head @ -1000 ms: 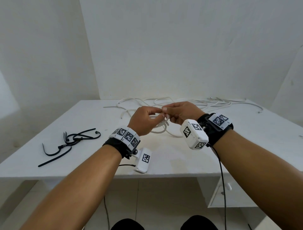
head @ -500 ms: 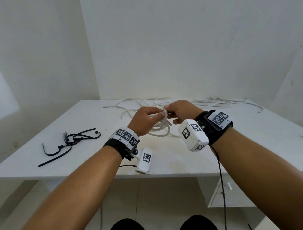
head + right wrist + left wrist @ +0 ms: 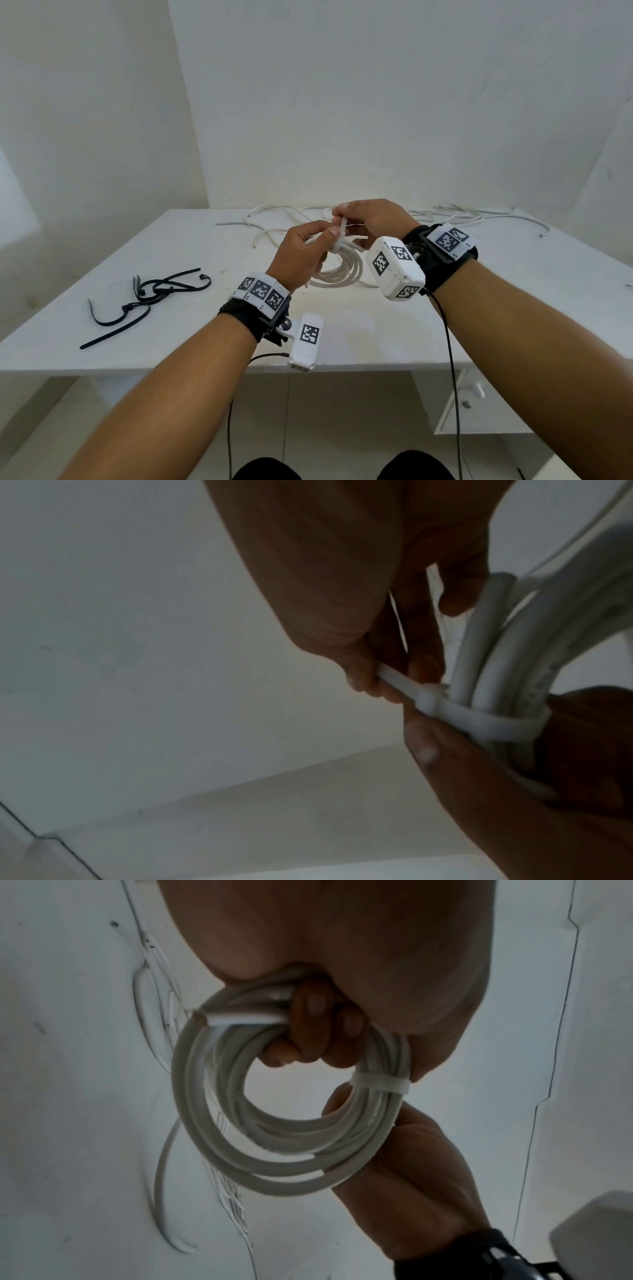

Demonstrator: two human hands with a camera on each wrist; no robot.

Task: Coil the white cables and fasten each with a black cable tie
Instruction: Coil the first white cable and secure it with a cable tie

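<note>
The left hand holds a coiled white cable above the near part of the counter. Its fingers are curled through the ring and clench the turns together, probably so that the loops cannot spring open. The cable is round, smooth and rather stiff, in several turns of almost the same size, with one cut end standing out at the side of the coil.

A tie goes around the bundle just beside the left thumb. It is a flat, narrow plastic strap, and it looks white, not black as the task says. The right hand pinches the free tail of this strap between thumb and fingers and holds it away from the coil; I judge this is to pull the loop tight, and it already sits close on the turns.

To the left on the counter lie the black cable ties, thin and bent, some hooked into one another, well apart from the hands. Farther, near the wall, more loose white cables lie spread out and not yet coiled, so I think much of the task remains.
</note>
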